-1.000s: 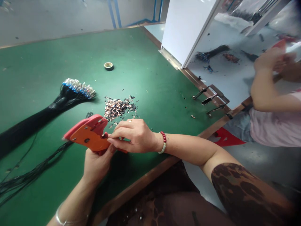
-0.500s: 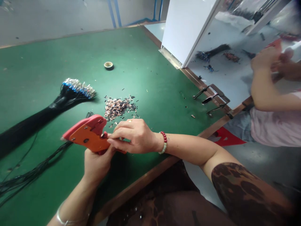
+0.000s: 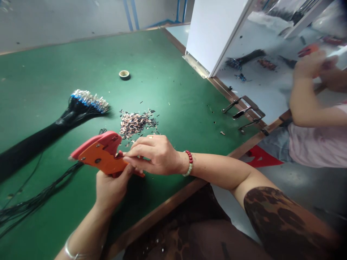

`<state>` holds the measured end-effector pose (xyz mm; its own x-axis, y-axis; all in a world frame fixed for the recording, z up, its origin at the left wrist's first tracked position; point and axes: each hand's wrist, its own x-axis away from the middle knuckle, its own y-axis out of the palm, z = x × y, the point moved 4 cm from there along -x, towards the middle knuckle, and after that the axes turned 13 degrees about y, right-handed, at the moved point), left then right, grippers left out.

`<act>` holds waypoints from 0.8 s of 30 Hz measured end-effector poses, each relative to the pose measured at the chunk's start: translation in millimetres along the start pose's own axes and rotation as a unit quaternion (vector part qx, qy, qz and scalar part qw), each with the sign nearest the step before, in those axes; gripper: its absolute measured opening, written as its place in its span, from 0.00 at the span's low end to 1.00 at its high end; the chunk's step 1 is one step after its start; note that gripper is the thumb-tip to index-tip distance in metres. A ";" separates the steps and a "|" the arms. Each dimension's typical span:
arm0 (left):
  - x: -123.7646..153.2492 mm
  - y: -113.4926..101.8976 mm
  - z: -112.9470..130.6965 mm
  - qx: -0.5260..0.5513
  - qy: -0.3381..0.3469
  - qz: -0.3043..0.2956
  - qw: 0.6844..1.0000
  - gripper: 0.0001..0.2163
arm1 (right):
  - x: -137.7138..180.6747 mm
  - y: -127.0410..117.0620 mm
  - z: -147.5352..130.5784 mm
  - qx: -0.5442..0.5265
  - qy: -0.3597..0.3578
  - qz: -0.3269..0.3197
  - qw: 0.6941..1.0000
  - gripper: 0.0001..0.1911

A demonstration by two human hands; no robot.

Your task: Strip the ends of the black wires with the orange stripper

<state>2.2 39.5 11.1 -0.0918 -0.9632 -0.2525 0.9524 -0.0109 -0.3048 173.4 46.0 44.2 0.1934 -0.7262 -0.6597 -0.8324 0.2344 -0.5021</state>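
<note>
The left hand (image 3: 112,191) grips an orange crimping tool (image 3: 101,156), and the right hand (image 3: 154,155) pinches at its tip. Loose metal terminals (image 3: 137,123) lie just beyond on the green worktop (image 3: 162,72).

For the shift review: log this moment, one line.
left hand: grips crimping tool | right hand: fingers at tool's front | nearby: wire bundle, metal bits

Pretty clearly a small wire harness workshop, factory-floor style. There's a long bench (image 3: 81,65) topped with a green mat, holding a fat bundle of black wires (image 3: 40,135) ending in metal terminals (image 3: 90,102), a heap of loose copper terminals (image 3: 137,123), an orange-red crimping tool (image 3: 101,155) and a roll of tape (image 3: 124,74). The next bench over (image 3: 260,90) has more wire bundles (image 3: 244,59), with a co-worker (image 3: 317,144) right beside it, and the floor (image 3: 292,180) is plain grey
</note>
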 end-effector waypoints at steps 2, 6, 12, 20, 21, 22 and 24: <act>1.7 -1.8 -4.6 -0.004 -0.010 0.007 1.000 0.18 | -0.1 0.7 0.4 0.005 0.002 -0.003 1.000 0.15; 3.2 -5.2 -7.8 -0.025 -0.027 0.036 0.999 0.21 | -0.4 0.4 -0.1 0.003 -0.008 0.015 1.000 0.15; 1.1 -3.4 -2.1 -0.014 -0.031 0.024 0.999 0.21 | -0.5 -0.2 -1.2 -0.007 -0.014 0.016 1.000 0.14; 1.0 -1.1 2.2 -0.018 -0.014 0.005 1.000 0.18 | -1.0 4.7 0.7 0.031 0.013 -0.047 0.998 0.16; 0.9 -1.6 2.2 -0.023 -0.012 0.008 1.000 0.19 | -0.9 4.4 0.5 0.030 0.011 -0.043 0.999 0.16; 0.9 -2.4 1.9 -0.031 -0.011 0.013 0.999 0.19 | -0.7 4.2 0.1 0.029 0.008 -0.038 0.999 0.16; 1.0 -3.9 0.7 -0.046 -0.010 0.018 0.999 0.19 | -0.2 3.7 -0.5 0.027 0.002 -0.029 0.999 0.16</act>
<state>-1.4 38.4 12.8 -0.0516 -0.9677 -0.2469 0.9243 0.0474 -0.3788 170.0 46.7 42.7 0.2382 -0.7417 -0.6270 -0.7913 0.2262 -0.5681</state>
